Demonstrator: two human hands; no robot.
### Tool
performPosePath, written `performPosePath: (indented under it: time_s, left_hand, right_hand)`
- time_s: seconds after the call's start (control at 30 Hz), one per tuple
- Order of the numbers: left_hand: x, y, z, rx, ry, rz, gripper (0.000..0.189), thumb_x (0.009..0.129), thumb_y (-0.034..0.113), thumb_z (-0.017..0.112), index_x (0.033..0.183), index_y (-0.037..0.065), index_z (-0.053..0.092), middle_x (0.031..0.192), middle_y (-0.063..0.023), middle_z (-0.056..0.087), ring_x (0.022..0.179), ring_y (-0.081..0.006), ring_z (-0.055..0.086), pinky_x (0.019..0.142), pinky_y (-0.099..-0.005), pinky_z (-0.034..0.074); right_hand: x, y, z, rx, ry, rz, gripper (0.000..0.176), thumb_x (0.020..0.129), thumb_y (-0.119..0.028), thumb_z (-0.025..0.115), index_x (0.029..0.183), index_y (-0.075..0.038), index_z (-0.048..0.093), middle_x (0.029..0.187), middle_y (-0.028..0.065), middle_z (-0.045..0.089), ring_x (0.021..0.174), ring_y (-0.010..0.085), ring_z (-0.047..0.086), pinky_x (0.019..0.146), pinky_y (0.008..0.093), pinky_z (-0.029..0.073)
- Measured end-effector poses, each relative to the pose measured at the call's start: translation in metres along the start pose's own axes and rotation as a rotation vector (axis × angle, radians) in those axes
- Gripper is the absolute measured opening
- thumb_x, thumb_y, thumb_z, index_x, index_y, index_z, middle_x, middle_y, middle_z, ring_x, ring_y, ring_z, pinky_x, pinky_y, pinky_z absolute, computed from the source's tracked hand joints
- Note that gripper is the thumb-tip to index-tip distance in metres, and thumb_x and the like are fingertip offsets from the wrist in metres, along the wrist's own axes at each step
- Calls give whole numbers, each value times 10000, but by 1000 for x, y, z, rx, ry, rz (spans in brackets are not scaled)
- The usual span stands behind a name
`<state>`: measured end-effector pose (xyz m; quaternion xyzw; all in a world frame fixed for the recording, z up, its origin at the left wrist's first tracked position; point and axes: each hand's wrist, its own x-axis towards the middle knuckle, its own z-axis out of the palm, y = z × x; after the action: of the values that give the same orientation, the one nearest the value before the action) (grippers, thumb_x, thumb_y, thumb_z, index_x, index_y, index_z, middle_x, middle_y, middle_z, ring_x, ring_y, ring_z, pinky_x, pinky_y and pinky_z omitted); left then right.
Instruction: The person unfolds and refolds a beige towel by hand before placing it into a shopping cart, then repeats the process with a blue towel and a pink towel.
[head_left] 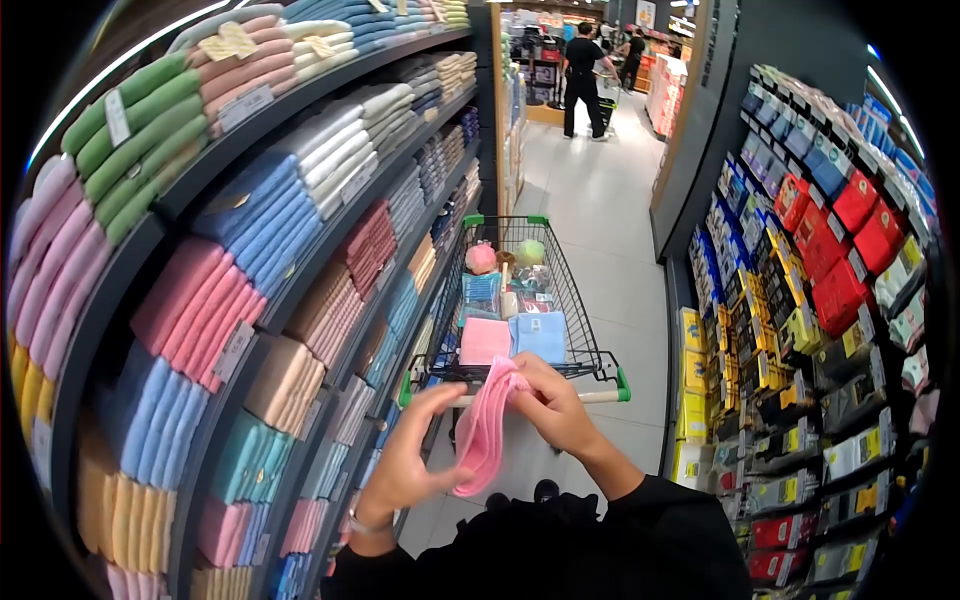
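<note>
A pink cloth (482,432) hangs in loose folds in front of my body, pinched at its top by my right hand (548,400). My left hand (413,465) is beside the cloth's left edge, its fingers apart and curved toward it; the thumb is at the lower folds, and whether it touches them is unclear. Just beyond my hands stands a wire shopping cart (585,335) with green corners. Inside it a folded pink towel (485,341) lies left of a folded blue towel (538,333). Farther in are a pink puff (481,258), a green puff (530,252) and packaged items.
Shelves of folded towels (238,356) run close along the left. Racks of packaged goods (790,330) line the right side. The tiled aisle (600,210) leads ahead to a person in dark clothes (582,75), with another person (633,58) farther back.
</note>
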<state>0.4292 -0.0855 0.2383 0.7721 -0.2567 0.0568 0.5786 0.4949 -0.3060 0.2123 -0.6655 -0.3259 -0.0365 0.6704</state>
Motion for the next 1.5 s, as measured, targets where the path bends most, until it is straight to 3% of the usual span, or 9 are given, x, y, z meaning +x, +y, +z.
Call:
performPosePath:
  time_s: [0.1, 0.27, 0.37, 0.53, 0.87, 1.07, 1.33, 1.43, 1.5]
  left_hand:
    - [0, -10, 25, 406, -14, -99, 831, 701, 284, 814, 1359, -21, 407, 1306, -208, 516, 1203, -346, 518, 1019, -412, 394]
    - [26, -29, 19, 573, 289, -70, 312, 834, 113, 643, 1120, 16, 566, 945, -204, 650, 849, -375, 632, 744, -397, 501]
    - [37, -24, 13, 596, 187, -69, 217, 835, 86, 627, 1039, 29, 576, 852, -174, 656, 787, -376, 626, 700, -430, 482]
    - [71, -17, 20, 465, 111, -33, 319, 827, 188, 684, 1073, 27, 558, 850, -190, 657, 767, -385, 639, 650, -420, 497]
    - [124, 15, 0, 245, -310, 46, 275, 829, 94, 661, 1081, -14, 638, 921, -175, 682, 787, -313, 669, 694, -342, 508]
    - [146, 32, 2, 305, -369, 177, 293, 791, 75, 655, 1072, -6, 646, 891, -149, 681, 755, -288, 670, 671, -340, 516]
    - [103, 36, 39, 1073, -327, 755, 309, 725, 135, 633, 1022, 56, 658, 679, 21, 455, 523, -85, 477, 436, -241, 393]
    - [65, -18, 59, 1073, -494, 570, 354, 764, 139, 652, 1108, 58, 625, 838, -26, 531, 729, -131, 560, 622, -260, 474]
    - [58, -53, 65, 775, -325, 301, 384, 790, 121, 673, 1155, 36, 589, 993, -73, 547, 883, -178, 568, 760, -296, 479]
  right_hand:
    - [7, 1, 5, -123, 44, 30, 148, 881, -22, 561, 1011, 21, 617, 901, 71, 526, 818, 173, 513, 712, 266, 405]
    - [18, 8, 3, -235, 28, -60, 158, 880, -16, 557, 1018, 19, 627, 877, 86, 514, 791, 195, 512, 682, 282, 410]
    - [22, 4, -7, -241, 27, -73, 164, 885, -17, 556, 1029, 18, 625, 880, 86, 510, 794, 196, 513, 685, 278, 410]
    - [19, 0, -28, -121, 38, -8, 147, 913, -48, 552, 1021, 12, 629, 894, 53, 495, 775, 139, 473, 675, 248, 377]
    - [5, 36, -73, 318, -237, 273, 816, 812, -162, 711, 1474, -45, 248, 1346, 121, 461, 1213, 206, 477, 1014, 352, 394]
    - [5, 66, -76, 35, -475, 336, 615, 816, -216, 695, 1341, -1, 458, 1272, 130, 556, 1155, 192, 525, 981, 338, 420]
    - [-1, 109, -103, 325, -100, 549, 287, 919, -133, 539, 1134, 28, 639, 1069, 82, 674, 926, 125, 613, 826, 289, 494]
    - [-4, 99, -118, 459, 60, 656, 293, 950, -135, 522, 1171, 24, 632, 1073, 84, 668, 930, 139, 620, 819, 287, 502]
    - [-11, 99, -127, 451, 115, 675, 294, 956, -137, 522, 1180, 21, 629, 1079, 84, 666, 935, 141, 621, 825, 290, 501]
